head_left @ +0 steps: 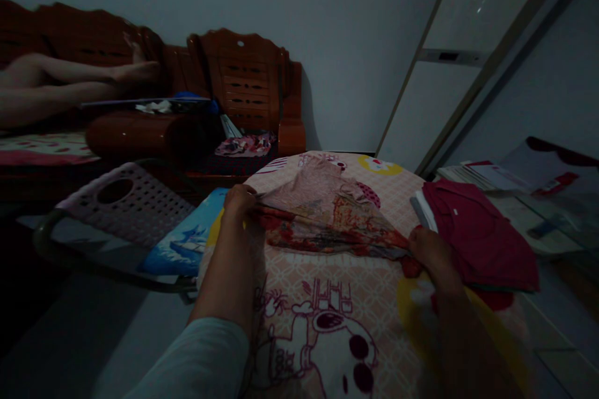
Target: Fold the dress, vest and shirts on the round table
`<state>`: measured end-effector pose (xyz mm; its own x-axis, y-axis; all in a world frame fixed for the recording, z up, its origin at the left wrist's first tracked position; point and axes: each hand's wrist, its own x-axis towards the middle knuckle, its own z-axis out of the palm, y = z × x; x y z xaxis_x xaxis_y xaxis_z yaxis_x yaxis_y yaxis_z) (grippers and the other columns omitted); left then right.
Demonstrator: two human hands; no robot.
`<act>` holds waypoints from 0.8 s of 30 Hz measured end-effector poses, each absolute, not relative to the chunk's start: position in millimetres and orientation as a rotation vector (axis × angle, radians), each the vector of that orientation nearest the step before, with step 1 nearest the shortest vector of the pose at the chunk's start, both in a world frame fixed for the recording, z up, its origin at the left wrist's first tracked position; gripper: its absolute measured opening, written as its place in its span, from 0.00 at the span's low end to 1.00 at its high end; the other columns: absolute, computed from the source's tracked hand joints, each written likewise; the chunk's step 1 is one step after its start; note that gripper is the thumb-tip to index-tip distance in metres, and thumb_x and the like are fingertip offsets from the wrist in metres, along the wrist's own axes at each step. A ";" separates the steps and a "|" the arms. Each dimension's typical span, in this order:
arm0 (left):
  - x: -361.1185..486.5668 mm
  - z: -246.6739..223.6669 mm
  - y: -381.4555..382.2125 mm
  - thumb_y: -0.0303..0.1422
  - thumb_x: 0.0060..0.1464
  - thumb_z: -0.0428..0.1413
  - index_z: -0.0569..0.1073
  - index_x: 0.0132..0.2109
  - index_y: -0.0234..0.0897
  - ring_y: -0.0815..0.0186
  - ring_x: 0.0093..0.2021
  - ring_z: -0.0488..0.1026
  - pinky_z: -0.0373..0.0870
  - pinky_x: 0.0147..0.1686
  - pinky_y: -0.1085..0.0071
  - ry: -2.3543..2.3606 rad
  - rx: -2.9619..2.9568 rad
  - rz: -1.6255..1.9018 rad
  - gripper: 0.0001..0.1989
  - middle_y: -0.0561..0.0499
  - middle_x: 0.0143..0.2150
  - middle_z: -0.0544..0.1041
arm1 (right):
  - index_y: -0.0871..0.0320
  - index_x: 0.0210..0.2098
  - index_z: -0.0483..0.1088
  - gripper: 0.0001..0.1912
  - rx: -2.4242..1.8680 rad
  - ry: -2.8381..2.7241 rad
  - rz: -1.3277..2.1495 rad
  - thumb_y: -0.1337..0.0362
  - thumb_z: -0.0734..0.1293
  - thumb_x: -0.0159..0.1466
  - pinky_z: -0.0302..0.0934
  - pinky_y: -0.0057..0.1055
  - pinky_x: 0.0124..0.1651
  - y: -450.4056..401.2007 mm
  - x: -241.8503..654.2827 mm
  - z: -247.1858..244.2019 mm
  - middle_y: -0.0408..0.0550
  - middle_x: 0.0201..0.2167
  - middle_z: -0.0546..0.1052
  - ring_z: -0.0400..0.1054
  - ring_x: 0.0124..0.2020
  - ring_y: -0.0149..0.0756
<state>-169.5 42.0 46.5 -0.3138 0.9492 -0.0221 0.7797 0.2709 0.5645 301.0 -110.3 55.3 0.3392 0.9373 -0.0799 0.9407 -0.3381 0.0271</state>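
Head view: patterned garment (314,224) on the cloth-covered table (388,296), far half, its plain top near the far edge, near side stretched left to right. Left hand (239,201), at the table's left edge, pinches one corner; right hand (427,246) grips the opposite one, just beside the folded clothes (480,230) at the right edge. Both closed on fabric. Looks thin, light, limp, probably a bit stretchy; likely slides and creases easily, not fragile but could distort if overpulled. Best hold: the corners, fingertips, gentle even tension; mid-fabric would likely bunch.
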 end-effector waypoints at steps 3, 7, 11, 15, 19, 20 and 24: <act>-167.0 46.6 40.8 0.30 0.42 0.65 0.78 0.32 0.36 0.48 0.43 0.77 0.69 0.37 0.66 2.196 1.574 0.671 0.07 0.40 0.35 0.80 | 0.62 0.37 0.79 0.15 2.498 1.777 -0.111 0.69 0.60 0.63 0.62 0.32 0.37 -110.8 299.4 54.5 0.63 0.38 0.81 0.77 0.41 0.47; -164.8 44.7 41.4 0.37 0.42 0.67 0.75 0.32 0.34 0.46 0.46 0.76 0.70 0.41 0.64 2.206 1.583 0.692 0.13 0.38 0.39 0.80 | 0.62 0.37 0.79 0.15 2.504 1.774 -0.095 0.69 0.59 0.63 0.62 0.35 0.38 -109.4 302.0 46.5 0.63 0.39 0.80 0.77 0.42 0.48; -157.1 42.6 43.4 0.30 0.46 0.64 0.76 0.38 0.31 0.43 0.50 0.75 0.70 0.46 0.60 2.188 1.633 0.813 0.11 0.34 0.45 0.79 | 0.62 0.39 0.77 0.16 2.564 1.803 0.049 0.65 0.58 0.67 0.62 0.35 0.40 -107.9 302.9 38.5 0.63 0.40 0.80 0.76 0.42 0.48; -132.6 42.0 46.0 0.28 0.51 0.57 0.77 0.49 0.30 0.50 0.52 0.76 0.70 0.51 0.62 2.079 1.793 0.867 0.17 0.37 0.50 0.79 | 0.62 0.38 0.77 0.21 2.647 1.901 0.091 0.54 0.57 0.70 0.61 0.34 0.39 -104.2 295.9 32.4 0.62 0.37 0.81 0.76 0.41 0.47; -99.3 43.1 45.0 0.27 0.53 0.56 0.78 0.52 0.32 0.58 0.49 0.77 0.71 0.49 0.70 1.820 1.947 0.697 0.19 0.43 0.50 0.80 | 0.60 0.31 0.77 0.14 2.736 2.119 -0.204 0.55 0.67 0.61 0.60 0.31 0.35 -97.0 291.9 24.9 0.57 0.33 0.81 0.75 0.35 0.43; -90.3 43.7 43.2 0.27 0.52 0.56 0.78 0.52 0.32 0.59 0.49 0.77 0.71 0.48 0.71 1.752 1.994 0.665 0.19 0.43 0.50 0.80 | 0.60 0.29 0.76 0.10 2.749 2.164 -0.372 0.58 0.69 0.57 0.59 0.30 0.33 -95.7 292.1 23.1 0.55 0.30 0.80 0.74 0.32 0.41; -50.1 46.6 28.1 0.28 0.50 0.59 0.75 0.57 0.33 0.61 0.48 0.77 0.71 0.46 0.73 1.406 2.187 0.579 0.26 0.44 0.52 0.79 | 0.59 0.22 0.70 0.05 2.708 2.205 -1.276 0.64 0.69 0.47 0.52 0.25 0.23 -98.8 292.9 22.1 0.43 0.18 0.72 0.64 0.21 0.31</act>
